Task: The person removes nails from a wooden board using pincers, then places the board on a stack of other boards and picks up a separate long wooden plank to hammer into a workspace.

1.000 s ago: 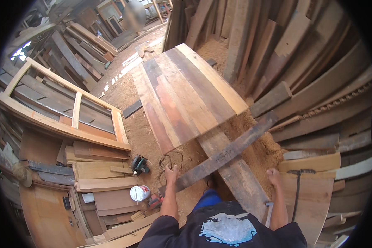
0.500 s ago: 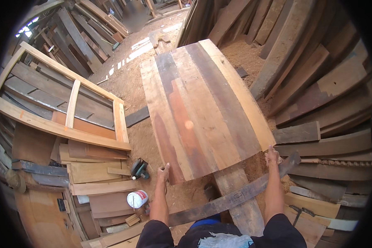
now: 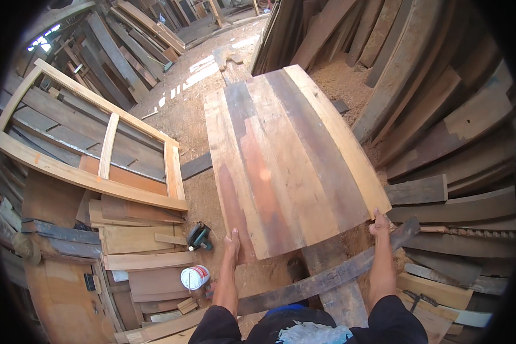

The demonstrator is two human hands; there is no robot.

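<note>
A wide panel of joined planks (image 3: 304, 155), striped in pale, reddish and dark brown wood, lies in front of me, its far end pointing away. My left hand (image 3: 231, 243) grips its near left corner with the thumb on top. At the near right corner my right hand (image 3: 379, 223) is closed on the edge, thumb also above. The fingers beneath the panel are hidden. Below the near edge, a dark curved board (image 3: 332, 274) runs crosswise between me and the panel. Under it, a worn plank (image 3: 343, 301) extends toward me.
On the left, a pale wooden frame (image 3: 106, 146) leans over stacked boards. A dark green power tool (image 3: 199, 237) and a white bucket (image 3: 195, 277) stand on the sawdust-covered floor. Long planks (image 3: 470, 126) crowd the right side. A clamp-like metal tool (image 3: 419, 299) lies at lower right.
The panel has moved slightly toward me, with both hands still holding its near corners. The whole view has shifted a little too.
</note>
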